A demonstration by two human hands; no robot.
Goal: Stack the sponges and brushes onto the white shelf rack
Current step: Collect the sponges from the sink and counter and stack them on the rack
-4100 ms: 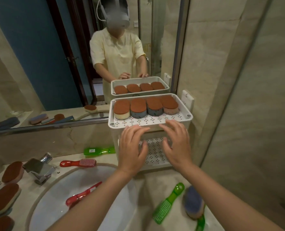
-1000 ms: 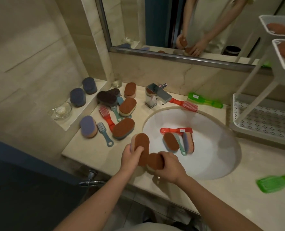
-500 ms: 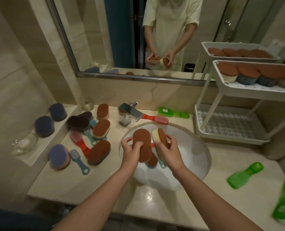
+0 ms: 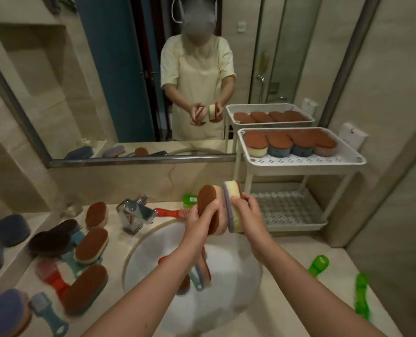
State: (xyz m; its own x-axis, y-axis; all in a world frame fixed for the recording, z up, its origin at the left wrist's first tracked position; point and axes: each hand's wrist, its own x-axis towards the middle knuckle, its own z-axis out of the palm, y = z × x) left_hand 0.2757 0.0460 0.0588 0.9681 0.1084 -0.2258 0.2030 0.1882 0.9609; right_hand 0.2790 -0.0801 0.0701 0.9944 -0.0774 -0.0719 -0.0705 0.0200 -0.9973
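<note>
Beige marble counter (image 4: 287, 263) surrounds a round white sink basin (image 4: 226, 300), with a wide wall mirror (image 4: 104, 93) behind it and a chrome faucet (image 4: 136, 215) at the basin's back edge. Above the basin, the left hand (image 4: 202, 221) is closed around an oval sponge with a brown scouring face and pale body (image 4: 208, 205), held on edge, while the right hand (image 4: 249, 215) grips a second oval sponge with a cream body and lilac layer (image 4: 233, 207), also upright; the two sponges sit just beside each other, nearly touching. To the right stands the white perforated two-tier shelf rack (image 4: 306, 161): its upper tray carries a row of four brown-topped sponges (image 4: 289, 142), and its lower tray (image 4: 287, 210) is bare. More brown-topped sponges (image 4: 91, 246) and plastic-handled brushes lie blurred on the counter's left side, a red brush (image 4: 170, 212) rests behind the basin, and two green brushes (image 4: 318, 265) lie at the right.
</note>
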